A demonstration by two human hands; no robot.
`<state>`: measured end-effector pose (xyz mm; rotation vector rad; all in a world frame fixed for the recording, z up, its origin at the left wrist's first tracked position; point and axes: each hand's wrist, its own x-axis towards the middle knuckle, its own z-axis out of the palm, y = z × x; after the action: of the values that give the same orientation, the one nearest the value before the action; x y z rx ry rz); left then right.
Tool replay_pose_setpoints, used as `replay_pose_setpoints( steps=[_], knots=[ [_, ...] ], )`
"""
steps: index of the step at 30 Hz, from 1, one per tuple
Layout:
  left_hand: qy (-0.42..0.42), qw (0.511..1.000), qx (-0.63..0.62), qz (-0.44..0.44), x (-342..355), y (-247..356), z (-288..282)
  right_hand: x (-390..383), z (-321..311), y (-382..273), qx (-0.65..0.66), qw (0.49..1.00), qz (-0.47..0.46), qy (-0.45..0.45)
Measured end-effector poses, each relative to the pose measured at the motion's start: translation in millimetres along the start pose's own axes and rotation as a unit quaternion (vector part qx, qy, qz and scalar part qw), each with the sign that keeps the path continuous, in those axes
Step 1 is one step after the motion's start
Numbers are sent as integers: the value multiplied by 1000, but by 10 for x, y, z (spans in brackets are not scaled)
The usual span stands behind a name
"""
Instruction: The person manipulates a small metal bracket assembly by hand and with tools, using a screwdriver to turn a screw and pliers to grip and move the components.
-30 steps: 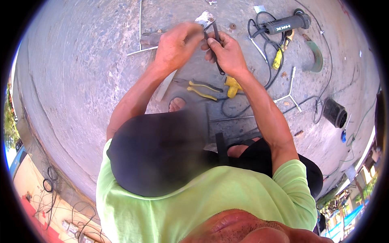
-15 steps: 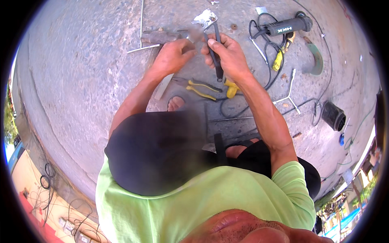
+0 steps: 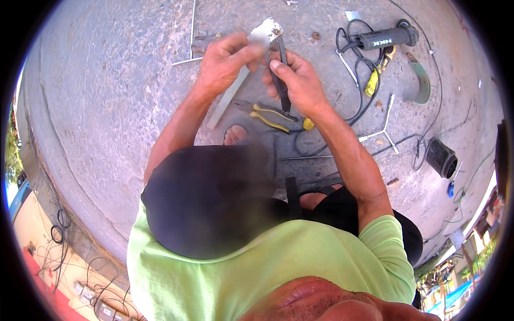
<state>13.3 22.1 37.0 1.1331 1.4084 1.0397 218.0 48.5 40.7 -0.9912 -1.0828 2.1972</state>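
White plate (image 3: 264, 29) (brown-spotted), tilted, dark bars (image 3: 282, 92) adjoining

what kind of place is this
Probably an open-air workshop or repair spot: a corded power tool, yellow-handled pliers and a Y-shaped wrench lie on the rough floor.

Left forearm (image 3: 179, 122) bare, reaching forward and slanting inward; left hand (image 3: 224, 61) back upward, thumb stretched toward the right hand (image 3: 300, 80), tips blurred, grip unclear. Right forearm (image 3: 350, 147) also bare, elbow bent, angled inward. Right hand gripping, thumb laid on top, fingers curled beneath. Hands close together, well ahead of the torso (image 3: 278, 257); contact between them uncertain.
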Motion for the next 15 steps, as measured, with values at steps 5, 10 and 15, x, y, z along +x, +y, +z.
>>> replay_pose_setpoints(
  steps=[5, 10, 15],
  knots=[
    [7, 999, -46, 4, -34, -42, 38, -24, 38, -32, -16, 1000, 8, -9],
    [6, 997, -72, -13, -44, -15, 54, -15, 37, -21, -25, 1000, 0, -8],
    [19, 999, -45, 3, -59, -126, 77, -10, 36, 21, -15, 1000, 0, -5]
  ],
)
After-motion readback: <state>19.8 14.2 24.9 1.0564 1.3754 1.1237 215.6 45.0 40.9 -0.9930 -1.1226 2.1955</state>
